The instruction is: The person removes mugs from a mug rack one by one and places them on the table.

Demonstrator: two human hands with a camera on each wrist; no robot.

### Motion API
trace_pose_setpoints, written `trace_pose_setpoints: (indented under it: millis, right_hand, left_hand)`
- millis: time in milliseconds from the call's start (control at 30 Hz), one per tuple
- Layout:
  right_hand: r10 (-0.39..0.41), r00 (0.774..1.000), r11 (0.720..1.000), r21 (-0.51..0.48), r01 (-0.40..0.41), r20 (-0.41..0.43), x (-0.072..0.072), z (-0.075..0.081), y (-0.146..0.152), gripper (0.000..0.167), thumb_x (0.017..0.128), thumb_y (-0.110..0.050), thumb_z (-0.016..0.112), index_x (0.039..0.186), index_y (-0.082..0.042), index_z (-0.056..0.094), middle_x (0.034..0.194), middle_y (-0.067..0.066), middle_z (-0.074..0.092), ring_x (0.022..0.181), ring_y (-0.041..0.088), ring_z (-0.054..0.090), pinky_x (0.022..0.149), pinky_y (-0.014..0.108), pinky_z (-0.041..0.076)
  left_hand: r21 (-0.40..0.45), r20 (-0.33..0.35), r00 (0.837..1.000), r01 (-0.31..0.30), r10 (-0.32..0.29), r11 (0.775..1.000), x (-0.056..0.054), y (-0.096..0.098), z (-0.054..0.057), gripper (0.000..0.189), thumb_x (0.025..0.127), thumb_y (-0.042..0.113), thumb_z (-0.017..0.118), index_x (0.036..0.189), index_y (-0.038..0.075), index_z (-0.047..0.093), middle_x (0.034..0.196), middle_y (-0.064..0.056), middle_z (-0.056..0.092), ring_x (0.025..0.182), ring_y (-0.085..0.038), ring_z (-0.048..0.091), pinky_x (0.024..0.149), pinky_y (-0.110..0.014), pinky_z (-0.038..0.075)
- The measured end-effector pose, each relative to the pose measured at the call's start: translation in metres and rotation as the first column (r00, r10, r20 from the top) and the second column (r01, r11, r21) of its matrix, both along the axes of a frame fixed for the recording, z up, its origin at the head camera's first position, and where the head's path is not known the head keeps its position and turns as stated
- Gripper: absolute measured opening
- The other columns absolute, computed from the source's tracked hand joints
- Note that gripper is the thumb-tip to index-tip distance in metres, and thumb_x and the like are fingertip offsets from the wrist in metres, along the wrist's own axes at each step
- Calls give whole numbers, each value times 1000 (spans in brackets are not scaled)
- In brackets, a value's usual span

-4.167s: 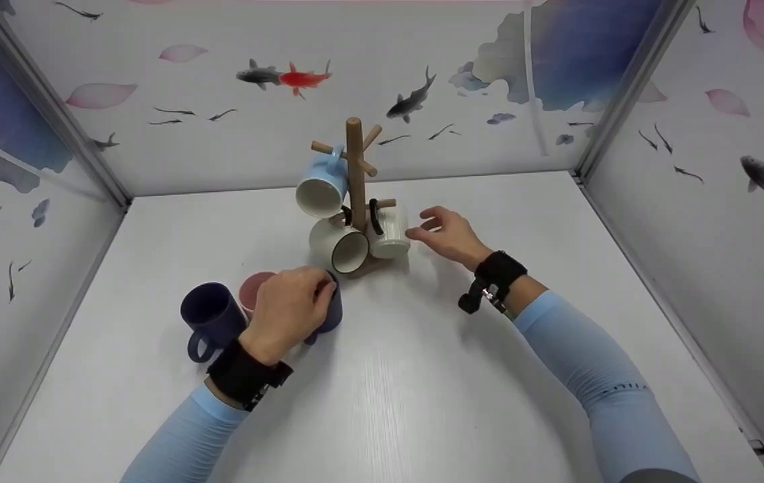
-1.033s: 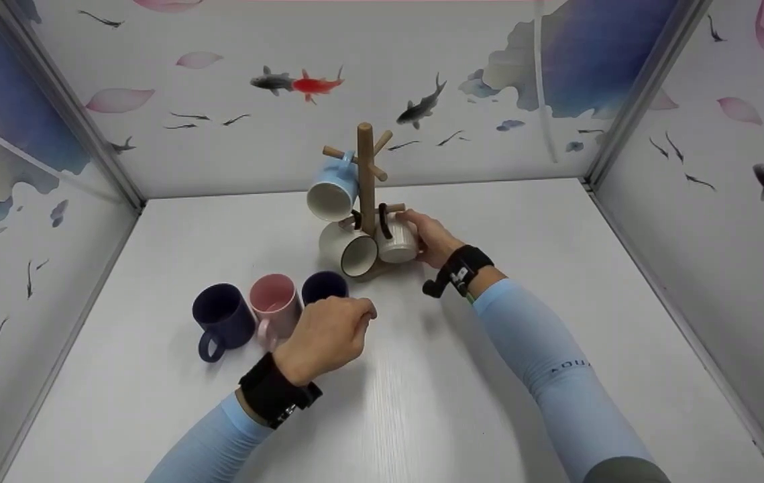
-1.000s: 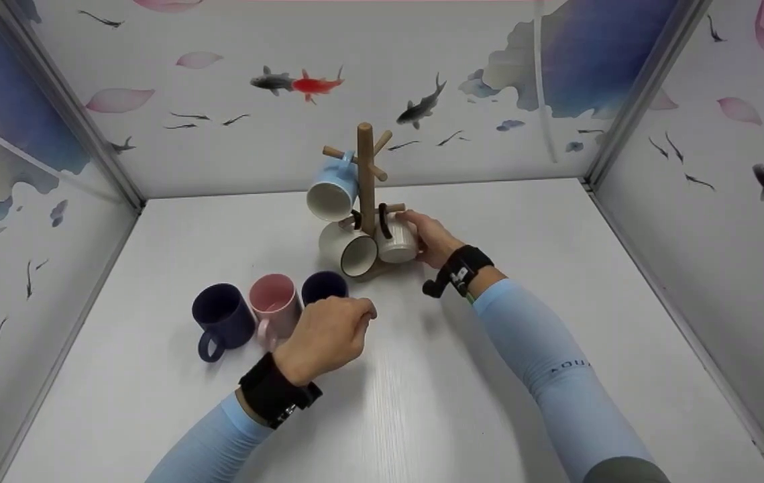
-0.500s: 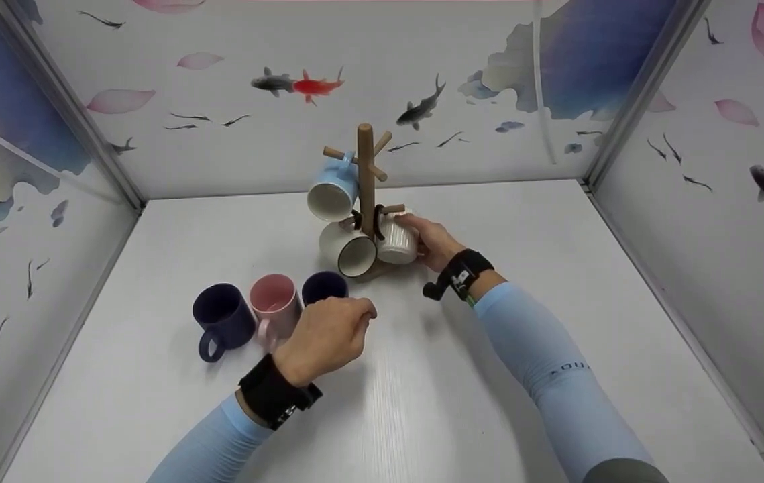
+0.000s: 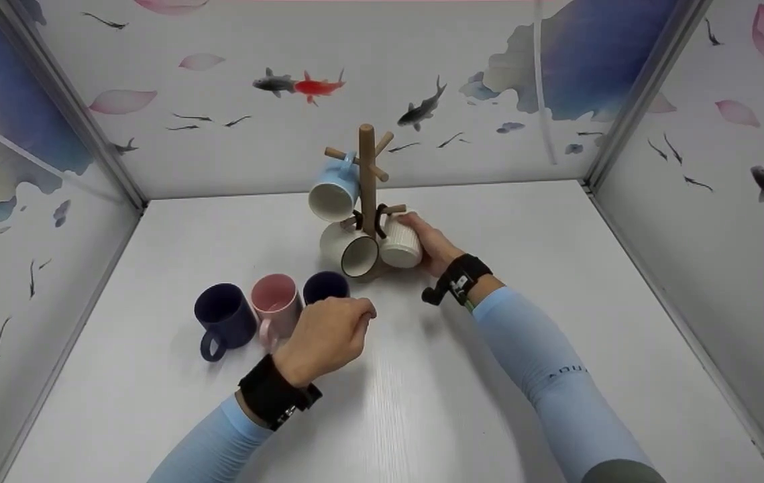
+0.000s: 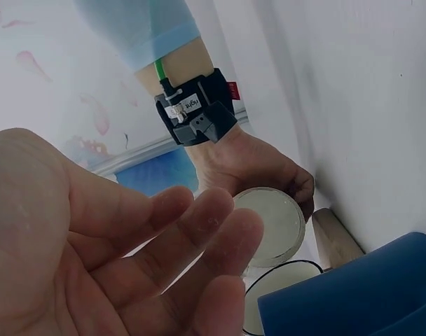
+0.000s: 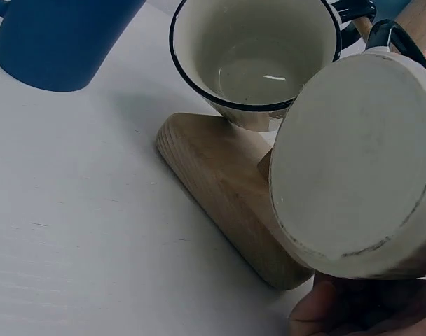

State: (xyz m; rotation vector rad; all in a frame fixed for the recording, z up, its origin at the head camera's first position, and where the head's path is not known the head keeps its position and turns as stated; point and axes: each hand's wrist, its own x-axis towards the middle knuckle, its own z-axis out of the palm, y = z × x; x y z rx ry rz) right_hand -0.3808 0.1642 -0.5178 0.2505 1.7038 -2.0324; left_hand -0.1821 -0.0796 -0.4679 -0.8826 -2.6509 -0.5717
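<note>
Clasping a ribbed white mug (image 5: pixel 402 247) in the right grip (image 5: pixel 437 244), curled round its side and opened only as wide as the mug. Held tilted, base toward the head camera, with its black handle (image 5: pixel 379 221) at the lower right peg (image 5: pixel 395 209) of a wooden mug tree (image 5: pixel 367 181); hard to tell whether fully hooked on. Close by on the same tree, a black-rimmed white mug (image 5: pixel 338 245), mouth outward; higher up, a light blue mug (image 5: pixel 335 191). At the left grip (image 5: pixel 324 339), loosely open and holding nothing; just in front of a dark blue mug (image 5: pixel 323 284), partly hiding it. Farther left on the tabletop (image 5: pixel 422 422), upright in the same row, a pink mug (image 5: pixel 276 298) and a second dark blue mug (image 5: pixel 234 320). Around it all, fish-printed walls (image 5: pixel 221 161).
</note>
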Motion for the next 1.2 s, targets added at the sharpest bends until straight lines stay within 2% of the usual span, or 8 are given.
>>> trace_pose_setpoints:
  millis: [200,467,633,733,900,1200]
  right_hand:
    - [2,999,997,-80,-5,-36,0,0,1,72,103,-51,64,160,-11,49,134,8,68,116,20,71,95,33,61]
    - [-114,992,985,-133,106,-53,1,-4,-1,76,99,-44,69,161,-6,46,135,8,67,119,21,69,98,32,59]
    - [-164,983,975,-164,149,-86,1,-4,-1,70,100,-38,69,158,-4,49,134,9,67,117,21,69,96,31,60]
    - [-191,978,972,-158,176,-84,2,-3,-2,70,100,-38,70,157,-4,49,134,9,67,116,21,69,93,30,61]
    - [-213,976,971,-121,205,-54,3,-1,-4,74,100,-42,70,160,-4,48,137,9,66,118,21,69,94,30,61]
    - [-219,974,973,-92,213,-56,6,0,-3,79,98,-44,70,162,-4,47,137,10,67,117,21,69,93,31,61]
  left_hand:
    - [11,-4,1000,0,0,1000,0,1,0,21,108,13,62,98,18,80,87,4,83,78,-24,80,62,-47,63]
    - [11,4,1000,-1,1,1000,0,3,1,23,109,15,61,91,18,76,77,5,76,71,-22,76,58,-43,58]
    - [4,-13,1000,-4,4,1000,0,1,2,27,109,17,62,84,20,70,70,8,67,66,-17,69,55,-38,52]
    - [3,-7,1000,-1,1,1000,0,1,2,27,109,17,63,83,20,69,69,8,66,65,-17,68,54,-37,51]
    - [5,9,1000,6,-6,1000,0,1,1,22,107,20,66,86,20,73,74,8,72,68,-18,72,55,-38,53]
    - [8,39,999,6,-6,1000,0,-1,-2,14,103,22,71,92,21,78,80,9,78,72,-16,74,58,-36,54]
